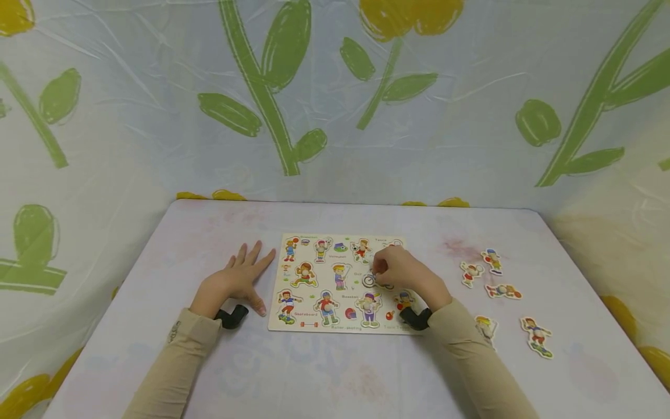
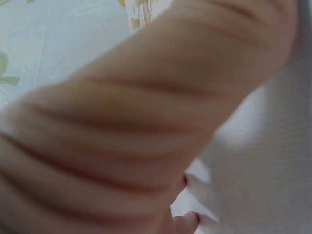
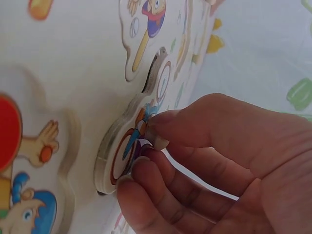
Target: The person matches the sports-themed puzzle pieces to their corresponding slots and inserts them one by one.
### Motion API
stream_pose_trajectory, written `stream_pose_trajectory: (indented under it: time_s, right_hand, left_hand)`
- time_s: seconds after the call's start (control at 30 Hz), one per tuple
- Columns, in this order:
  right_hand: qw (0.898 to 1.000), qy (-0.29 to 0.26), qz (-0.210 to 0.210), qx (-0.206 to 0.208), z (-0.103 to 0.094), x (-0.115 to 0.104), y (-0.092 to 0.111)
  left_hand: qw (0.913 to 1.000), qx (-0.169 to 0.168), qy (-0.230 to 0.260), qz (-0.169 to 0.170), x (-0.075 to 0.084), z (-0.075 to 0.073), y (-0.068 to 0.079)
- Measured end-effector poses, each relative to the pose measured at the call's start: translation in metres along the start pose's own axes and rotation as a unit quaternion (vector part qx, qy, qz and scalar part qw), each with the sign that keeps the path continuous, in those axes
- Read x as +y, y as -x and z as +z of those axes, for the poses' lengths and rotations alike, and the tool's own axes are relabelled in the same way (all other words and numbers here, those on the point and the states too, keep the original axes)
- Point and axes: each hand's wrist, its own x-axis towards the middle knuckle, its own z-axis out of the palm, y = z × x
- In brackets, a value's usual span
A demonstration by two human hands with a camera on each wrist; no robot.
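A cream puzzle board [image 1: 321,273] printed with sports figures lies on the table. Over its right part, my right hand [image 1: 407,269] pinches the small knob of a cyclist puzzle piece [image 3: 109,163] between thumb and fingers. In the right wrist view, the piece stands a little proud of the board, with dark recess edges showing at both ends. My left hand [image 1: 239,278] rests on the table just left of the board, fingers spread and holding nothing. The left wrist view shows mostly skin and two fingertips [image 2: 186,222].
Right of the board lie several loose figure pieces, among them a skateboarder [image 1: 536,337], a golfer [image 1: 485,327] partly behind the right sleeve, and a racket player [image 1: 471,273]. A flower-printed cloth [image 1: 445,134] rises behind the pale table [image 1: 335,372].
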Motion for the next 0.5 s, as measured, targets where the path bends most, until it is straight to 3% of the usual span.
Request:
stream_pose_trajectory:
  time_s: [0.5]
  right_hand:
    - [1.0, 0.021, -0.003, -0.01, -0.0016, -0.0029, -0.0028]
  left_hand:
    - [0.9999, -0.003, -0.009, 0.004, -0.0001, 0.0006, -0.0025]
